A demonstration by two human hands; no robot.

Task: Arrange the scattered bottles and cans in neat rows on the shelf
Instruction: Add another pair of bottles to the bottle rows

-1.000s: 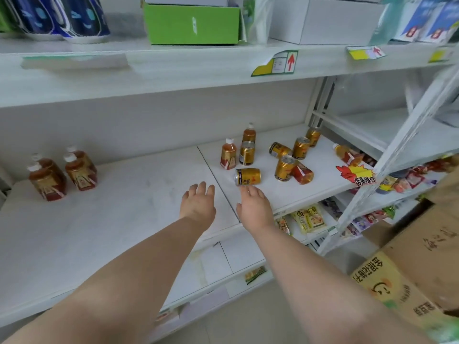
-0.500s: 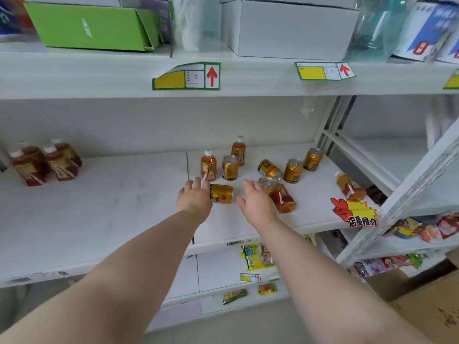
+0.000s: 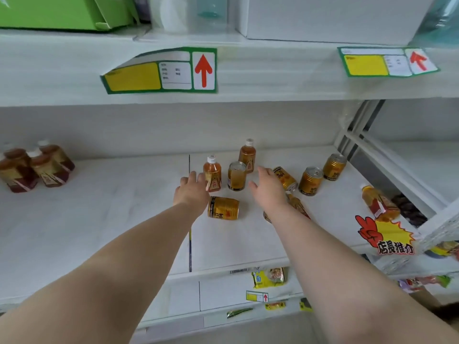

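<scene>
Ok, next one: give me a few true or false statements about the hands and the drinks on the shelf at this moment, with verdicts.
1. The left hand and the right hand both hold nothing. True.
2. The gold can beside the left hand stands upright. False: it lies on its side.
3. A tipped bottle lies near the right end of the shelf, just behind the red and yellow sticker. True.
4. The green box sits on the same shelf as the cans. False: it is on the upper shelf.
5. The white-capped bottle by the left hand stands upright. True.
</scene>
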